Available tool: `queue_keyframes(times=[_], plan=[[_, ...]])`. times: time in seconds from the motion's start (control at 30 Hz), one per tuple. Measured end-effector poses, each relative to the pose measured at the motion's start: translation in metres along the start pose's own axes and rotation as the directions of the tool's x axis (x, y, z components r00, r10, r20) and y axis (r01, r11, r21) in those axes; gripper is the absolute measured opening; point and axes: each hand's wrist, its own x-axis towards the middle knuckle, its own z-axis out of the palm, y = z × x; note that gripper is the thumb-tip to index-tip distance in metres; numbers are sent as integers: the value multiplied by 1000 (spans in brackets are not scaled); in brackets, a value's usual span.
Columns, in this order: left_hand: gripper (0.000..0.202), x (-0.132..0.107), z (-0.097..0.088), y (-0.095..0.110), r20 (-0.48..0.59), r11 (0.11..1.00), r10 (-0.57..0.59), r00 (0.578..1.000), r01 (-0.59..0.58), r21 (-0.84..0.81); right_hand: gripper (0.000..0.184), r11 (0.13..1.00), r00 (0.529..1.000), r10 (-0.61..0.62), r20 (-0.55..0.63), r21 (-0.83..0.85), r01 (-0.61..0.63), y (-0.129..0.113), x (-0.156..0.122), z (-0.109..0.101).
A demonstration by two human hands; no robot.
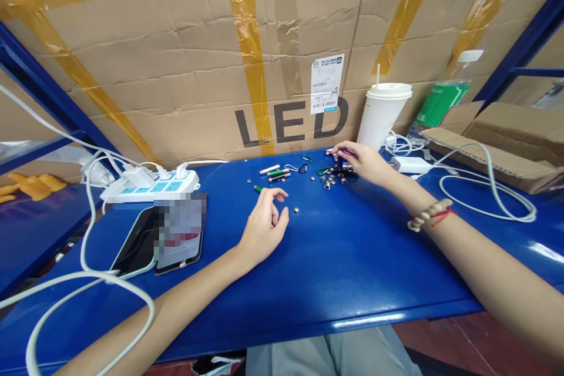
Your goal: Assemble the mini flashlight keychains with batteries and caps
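Step seems picking among small parts (327, 185): right hand (368, 163) at purple tube (348, 153), far side of table (335, 264); firm hold, cannot tell. Left hand (263, 226) half open, nothing visible inside, near button cell (296, 210). Next move calls for precise pinch. Carton (198, 76) reads "LED"; label (326, 85) print too small.

Far side: a large, creased cardboard wall (189, 70), marked "LED", crossed by yellow tape (250, 41). Blue metal frame (44, 79) noted at left; similar blue post (520, 47) at right. Blue table (335, 270): glossy, light reflecting along near edge. Floor (467, 335): reddish, visible near right.
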Motion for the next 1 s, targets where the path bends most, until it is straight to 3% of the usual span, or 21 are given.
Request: queue_keyframes(times=[0.23,0.5,0.6,0.73,1.0], plan=[[21,0,0,-1,14,1000,6,1000,-7,9,25,987,993,-65,94,-141,78,9,-2,4],[20,0,0,-3,25,1000,24,999,-24,15,18,944,988,86,130,-327,-39,8,-6,6],[20,0,0,-3,28,999,32,999,-32,17,16,935,993,19,114,-354,23,12,-7,8],[20,0,0,-3,28,999,34,999,-35,24,26,904,998,-37,49,-425,55,21,-9,11],[19,0,0,-3,38,999,39,999,-40,22,25,861,984,61,169,-507,34,21,-9,5]])
